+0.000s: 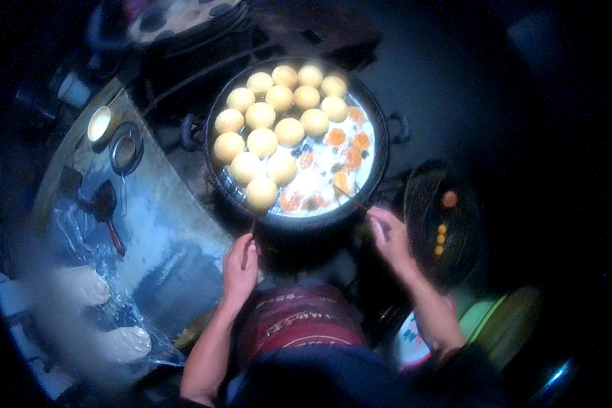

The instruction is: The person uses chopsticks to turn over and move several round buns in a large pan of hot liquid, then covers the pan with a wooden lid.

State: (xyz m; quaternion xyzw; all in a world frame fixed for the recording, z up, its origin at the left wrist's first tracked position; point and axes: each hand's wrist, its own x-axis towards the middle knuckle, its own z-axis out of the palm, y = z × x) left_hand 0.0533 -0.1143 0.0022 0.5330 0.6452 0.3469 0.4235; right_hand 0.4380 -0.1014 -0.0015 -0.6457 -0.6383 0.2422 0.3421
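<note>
A round black two-handled pan (385, 153) stands in front of me under bright light. Golden round balls (262, 142) crowd its left and far parts. On the right and near side, orange pieces (351, 158) sit among white, glaring stuff with small dark bits. My right hand (391, 238) is closed on a thin stick (350, 196), whose tip reaches an orange piece inside the pan's near right edge. At the near left rim, my left hand (240, 265) is closed on a thin dark stick (253, 226); its far end is hard to make out near the closest ball.
On the table (163, 204) to the left lie a strainer (125, 151), a pale bowl (99, 124), a dark spatula-like tool (105, 204) and plastic bags (126, 343). A dark rack (421, 224) at right bears small round pieces. A green basin (479, 319) stands near right.
</note>
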